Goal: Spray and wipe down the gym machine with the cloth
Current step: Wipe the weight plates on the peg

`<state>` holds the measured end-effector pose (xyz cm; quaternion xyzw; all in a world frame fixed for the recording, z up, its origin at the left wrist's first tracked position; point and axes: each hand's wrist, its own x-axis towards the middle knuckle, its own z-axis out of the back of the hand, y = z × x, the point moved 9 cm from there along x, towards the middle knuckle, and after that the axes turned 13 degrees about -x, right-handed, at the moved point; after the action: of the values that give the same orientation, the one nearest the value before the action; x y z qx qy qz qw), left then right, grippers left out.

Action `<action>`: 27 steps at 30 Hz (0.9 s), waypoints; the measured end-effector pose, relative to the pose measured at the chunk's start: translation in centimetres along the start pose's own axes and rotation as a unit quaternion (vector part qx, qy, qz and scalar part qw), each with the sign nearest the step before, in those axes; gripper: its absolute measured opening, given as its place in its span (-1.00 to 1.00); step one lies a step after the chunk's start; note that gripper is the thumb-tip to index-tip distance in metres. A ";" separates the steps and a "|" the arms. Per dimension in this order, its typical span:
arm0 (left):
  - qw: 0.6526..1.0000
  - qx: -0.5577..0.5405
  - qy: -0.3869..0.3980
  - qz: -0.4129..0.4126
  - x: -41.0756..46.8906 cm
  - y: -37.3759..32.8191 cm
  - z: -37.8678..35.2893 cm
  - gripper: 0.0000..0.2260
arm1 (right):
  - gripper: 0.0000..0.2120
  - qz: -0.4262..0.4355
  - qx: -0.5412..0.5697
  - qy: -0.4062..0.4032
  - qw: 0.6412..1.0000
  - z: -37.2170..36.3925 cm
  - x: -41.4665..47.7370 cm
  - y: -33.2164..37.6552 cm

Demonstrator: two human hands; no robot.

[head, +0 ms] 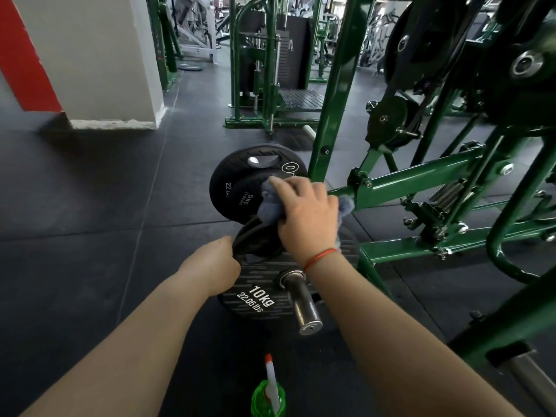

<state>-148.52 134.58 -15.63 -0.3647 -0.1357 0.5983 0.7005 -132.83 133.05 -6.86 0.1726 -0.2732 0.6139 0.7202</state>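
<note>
My right hand (307, 215) grips a grey-blue cloth (272, 201) and presses it on a small black weight plate (258, 243) that stands tilted between the other plates. My left hand (215, 267) holds that small plate by its left edge. In front of it a black 10 kg plate (255, 299) sits on a steel sleeve (304, 305) of the green gym machine (421, 182). Behind, a 5 kg plate (245, 197) lies on a larger black plate (240, 164). A green spray bottle (268, 395) with a white and red nozzle stands on the floor near me.
Dark rubber floor tiles (90, 221) stretch to the left. A white and red pillar (75, 55) stands at the back left. More green machines (267, 70) fill the background. The machine's green frame bars and black pulleys (391, 121) crowd the right side.
</note>
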 end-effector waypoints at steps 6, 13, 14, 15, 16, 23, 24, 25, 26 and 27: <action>1.000 0.005 -0.009 0.009 -0.2 0.0 0.4 -0.62 | -0.52 0.062 -0.051 0.003 0.997 -2.5 -1.5 2.0; 1.000 0.008 0.001 0.004 0.2 0.0 -0.4 -0.75 | -0.48 0.018 -0.054 -0.021 0.998 -2.6 -1.5 -1.4; 1.000 0.005 0.001 0.002 0.3 0.0 -0.4 -0.79 | -0.47 0.008 -0.055 -0.024 0.998 -2.7 -1.5 -2.0; 1.000 0.002 0.001 0.002 0.4 0.2 -0.3 -0.81 | -0.46 -0.002 -0.057 -0.025 0.998 -2.8 -1.5 -2.7; 1.000 0.000 0.003 -0.001 0.4 0.2 -0.3 -0.79 | -0.45 -0.012 -0.059 -0.023 0.998 -3.0 -1.5 -3.5; 0.996 0.004 0.092 -0.014 0.0 0.3 -1.9 -0.32 | -0.39 -0.109 -0.046 0.047 0.992 -5.5 -2.4 -10.3; 0.995 0.016 0.097 -0.011 -0.1 0.3 -2.1 -0.31 | -0.39 -0.126 -0.047 0.065 0.989 -6.0 -2.7 -11.4; 0.995 0.025 0.098 -0.010 -0.2 0.2 -2.2 -0.30 | -0.40 -0.139 -0.051 0.084 0.985 -6.4 -3.0 -12.4; 0.995 0.033 0.098 -0.013 -0.3 0.1 -2.2 -0.31 | -0.41 -0.147 -0.057 0.104 0.982 -6.9 -3.2 -13.3; 0.994 0.040 0.099 -0.017 -0.4 0.0 -2.2 -0.32 | -0.42 -0.155 -0.066 0.126 0.978 -7.4 -3.5 -14.1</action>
<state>-147.21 133.39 -17.07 -0.3913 -0.0483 0.5523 0.7345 -118.04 131.95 -13.60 0.0857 -0.1903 0.4924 0.8450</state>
